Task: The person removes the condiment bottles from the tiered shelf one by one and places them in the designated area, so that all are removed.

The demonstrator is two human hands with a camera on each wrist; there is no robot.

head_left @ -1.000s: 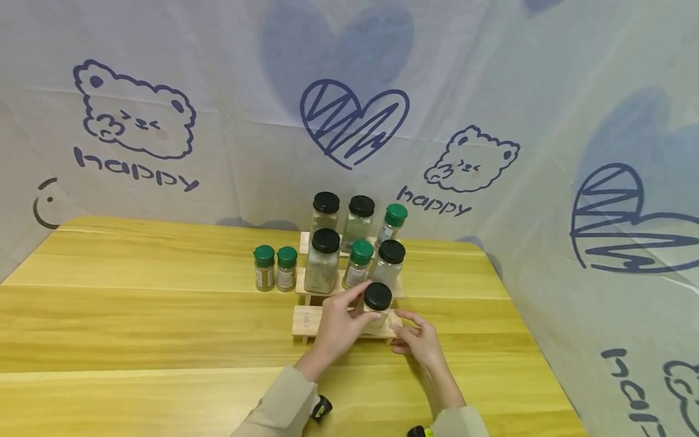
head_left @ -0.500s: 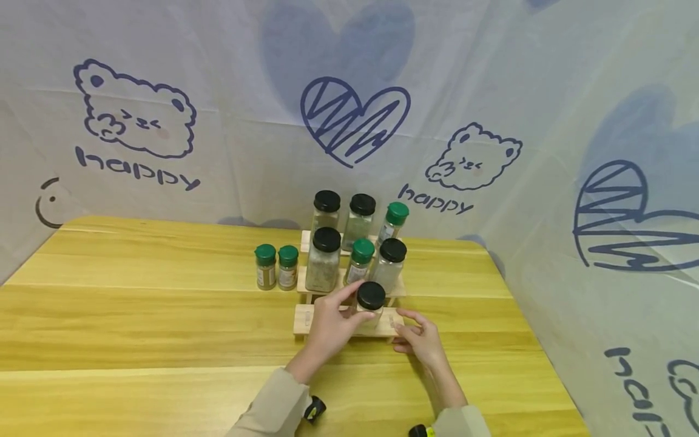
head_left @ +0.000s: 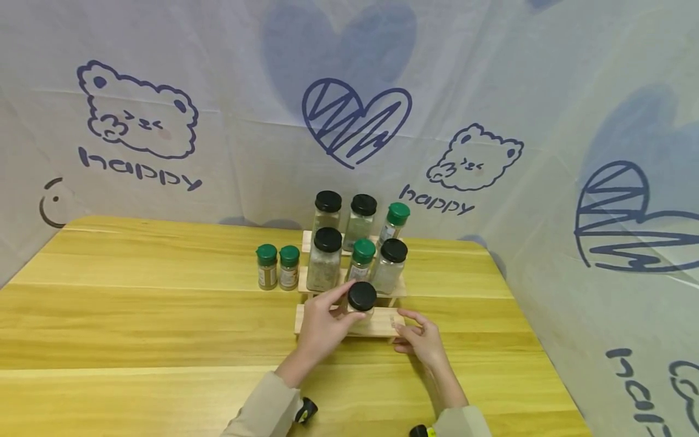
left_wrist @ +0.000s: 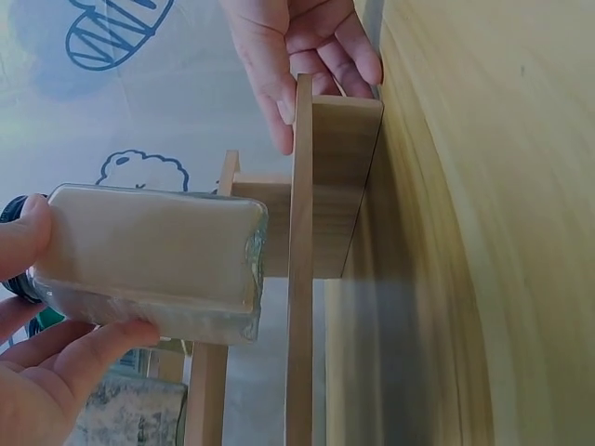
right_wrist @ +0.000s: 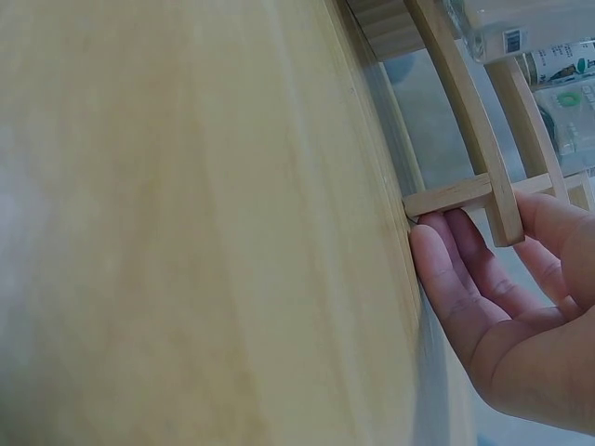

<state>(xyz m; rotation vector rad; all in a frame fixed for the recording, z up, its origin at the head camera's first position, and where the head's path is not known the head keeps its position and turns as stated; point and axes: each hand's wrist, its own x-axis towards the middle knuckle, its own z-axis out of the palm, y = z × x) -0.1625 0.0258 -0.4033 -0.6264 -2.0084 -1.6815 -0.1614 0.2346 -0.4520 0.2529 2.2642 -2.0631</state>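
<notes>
My left hand (head_left: 321, 325) grips a square glass jar (left_wrist: 153, 246) of pale powder around its upper part, just under the black lid (head_left: 362, 296). In the left wrist view a small gap shows between the jar's base and the front step of a wooden tiered spice rack (left_wrist: 300, 242). My right hand (head_left: 423, 345) holds the right end of that front step (head_left: 379, 325). In the right wrist view its fingers (right_wrist: 456, 274) curl around the rack's end and leg. Behind the held jar, the middle step bears two black-lidded jars (head_left: 324, 267) and a green-capped spice bottle (head_left: 360, 267).
On the rack's top step stand two black-lidded jars (head_left: 357, 227) and a green-capped bottle (head_left: 392, 224). Two more green-capped bottles (head_left: 267, 273) stand on the wooden table (head_left: 136, 315) left of the rack. A printed cloth (head_left: 246, 91) hangs behind the table.
My left hand has shifted left with the jar, from the front step's right part toward its middle. My right hand stays at the step's right end.
</notes>
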